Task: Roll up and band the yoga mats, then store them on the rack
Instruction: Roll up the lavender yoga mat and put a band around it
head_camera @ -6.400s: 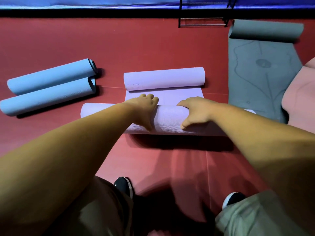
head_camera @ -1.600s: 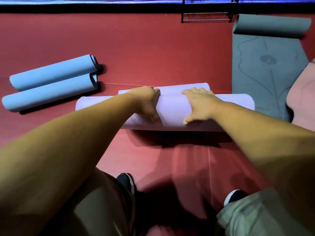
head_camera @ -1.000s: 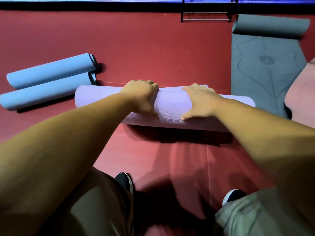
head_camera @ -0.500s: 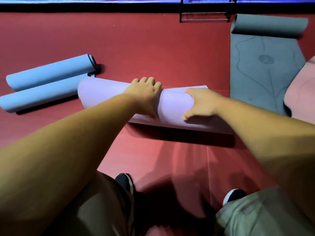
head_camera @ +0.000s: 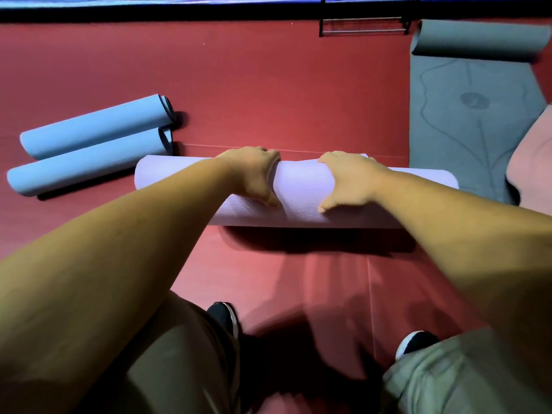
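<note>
A lilac yoga mat (head_camera: 301, 192) lies fully rolled into a thick tube across the red floor in front of me. My left hand (head_camera: 254, 171) grips over the top of the roll left of its middle, thumb on the near side. My right hand (head_camera: 346, 177) clamps the roll just right of the middle in the same way. No band shows on the roll. A black metal rack (head_camera: 363, 25) stands at the far wall.
Two rolled light-blue mats (head_camera: 95, 144) lie side by side at the left, the nearer one almost touching the lilac roll's left end. A grey mat (head_camera: 466, 115), partly unrolled, lies at the right beside a pink mat (head_camera: 531, 162). My shoes stand just below the roll.
The last flat strip and far curl of the lilac mat have gone into the roll. The roll tilted briefly and now lies level again, with both hands curled over its top.
</note>
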